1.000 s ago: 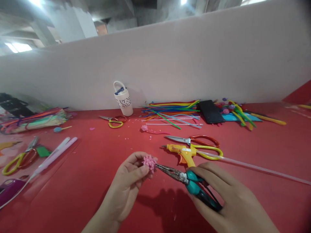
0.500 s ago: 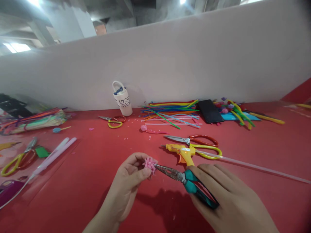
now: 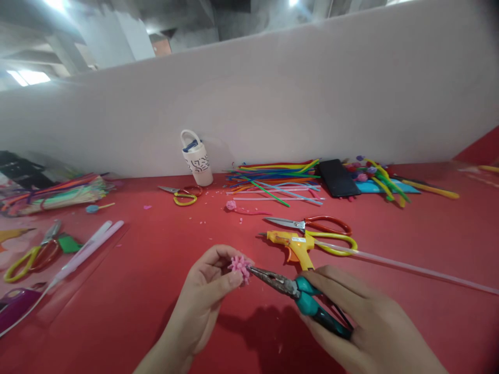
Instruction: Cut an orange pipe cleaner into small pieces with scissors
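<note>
Pink fuzzy flower (image 3: 240, 266) sat pinched between the thumb and fingertips of the left hand (image 3: 206, 298), raised just above the red worktop (image 3: 128, 275), seemingly so its side met the tool. The right hand (image 3: 364, 324) was closed around the teal handles of needle-nose pliers (image 3: 303, 298), whose tips touched the flower's edge. The left wrist bent upward with the palm turned inward, and the right knuckles faced up. A yellow glue gun (image 3: 297, 245) and red-handled scissors (image 3: 312, 225) lay just beyond.

Craft workshop, red table (image 3: 409, 228), pipe cleaners (image 3: 273, 179), glue gun (image 3: 290, 243), scissors (image 3: 312, 225)
</note>
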Motion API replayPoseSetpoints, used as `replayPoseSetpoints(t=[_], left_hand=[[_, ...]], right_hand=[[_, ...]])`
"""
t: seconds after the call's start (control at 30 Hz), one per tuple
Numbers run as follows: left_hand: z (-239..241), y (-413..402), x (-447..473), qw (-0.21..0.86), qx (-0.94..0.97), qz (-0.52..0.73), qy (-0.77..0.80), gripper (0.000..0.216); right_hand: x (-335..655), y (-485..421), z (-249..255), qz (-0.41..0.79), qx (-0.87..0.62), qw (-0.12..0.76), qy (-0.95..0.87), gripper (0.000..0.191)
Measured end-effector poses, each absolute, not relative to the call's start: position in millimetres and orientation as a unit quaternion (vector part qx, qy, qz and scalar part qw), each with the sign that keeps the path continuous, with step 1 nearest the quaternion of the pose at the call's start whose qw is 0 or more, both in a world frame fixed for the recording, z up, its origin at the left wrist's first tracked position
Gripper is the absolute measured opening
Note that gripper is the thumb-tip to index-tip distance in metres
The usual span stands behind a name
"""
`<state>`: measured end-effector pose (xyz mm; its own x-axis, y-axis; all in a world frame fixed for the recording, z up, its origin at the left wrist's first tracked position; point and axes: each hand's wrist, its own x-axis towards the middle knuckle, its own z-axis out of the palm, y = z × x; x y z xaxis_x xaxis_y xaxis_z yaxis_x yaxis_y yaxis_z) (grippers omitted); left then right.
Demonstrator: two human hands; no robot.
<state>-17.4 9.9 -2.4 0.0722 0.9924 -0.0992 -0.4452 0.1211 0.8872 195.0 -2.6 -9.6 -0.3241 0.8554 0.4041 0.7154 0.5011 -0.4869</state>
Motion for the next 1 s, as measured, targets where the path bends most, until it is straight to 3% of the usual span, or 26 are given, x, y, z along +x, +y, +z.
replayPoseSetpoints(t=[0.1, 0.23, 0.47, 0.73, 1.0], left_hand=[[-1.8, 9.1, -17.3, 0.632, 0.365, 0.565, 0.385, 0.019], [-1.3, 8.8, -17.0, 0.626, 0.369, 0.569, 0.384, 0.021], [-1.4, 9.4, -17.2, 0.651, 0.345, 0.566, 0.369, 0.016], [-3.0, 10.0, -18.0, 0.663, 0.338, 0.568, 0.351, 0.013], [-1.8, 9.4, -17.0, 0.673, 0.322, 0.569, 0.345, 0.015]], right_hand=[[195.6, -0.2, -3.4, 0.28, -0.509, 0.24, -0.778, 0.005], [198.4, 4.7, 0.8, 0.383, -0.464, 0.199, -0.773, 0.01], [196.7, 1.4, -8.7, 0.212, -0.488, 0.299, -0.792, 0.024], [194.6, -2.1, -6.5, 0.143, -0.482, 0.323, -0.802, 0.015], [195.2, -2.6, -9.3, 0.057, -0.488, 0.346, -0.799, 0.021]])
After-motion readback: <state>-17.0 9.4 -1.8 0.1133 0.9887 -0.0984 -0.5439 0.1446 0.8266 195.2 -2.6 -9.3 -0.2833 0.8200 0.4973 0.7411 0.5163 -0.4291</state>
